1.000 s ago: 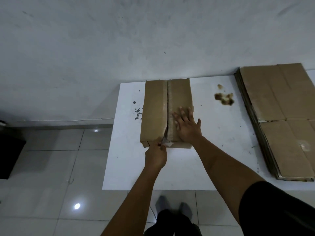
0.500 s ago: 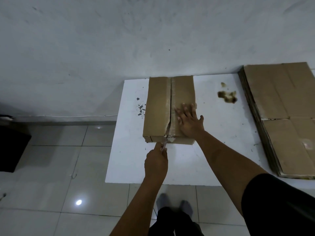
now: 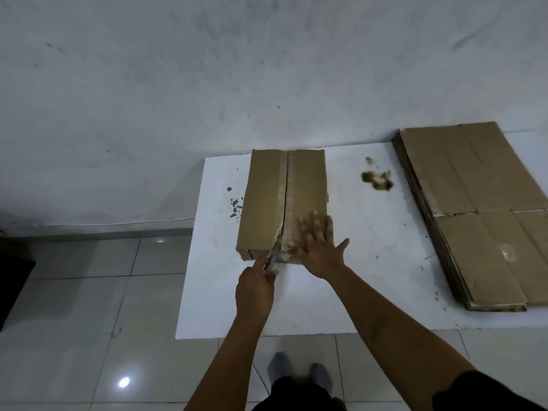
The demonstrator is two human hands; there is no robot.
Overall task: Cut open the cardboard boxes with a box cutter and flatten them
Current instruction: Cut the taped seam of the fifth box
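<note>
A closed cardboard box (image 3: 267, 197) lies on the left half of the white table (image 3: 370, 262), its taped centre seam running away from me and split open along the near stretch. My left hand (image 3: 255, 292) grips a box cutter (image 3: 272, 258) just off the box's near edge, the blade tip at the near end of the seam. My right hand (image 3: 318, 247) lies flat with fingers spread on the box's right flap near its front corner.
A stack of flattened cardboard (image 3: 480, 215) fills the table's right side. A brown stain (image 3: 378, 179) and dark specks (image 3: 234, 203) mark the tabletop. A grey wall stands behind; tiled floor (image 3: 89, 321) and a dark object (image 3: 12, 289) lie to the left.
My left hand has drawn back toward me off the box's near edge, pulling the cutter out along the seam. My right hand stays pressed on the right flap.
</note>
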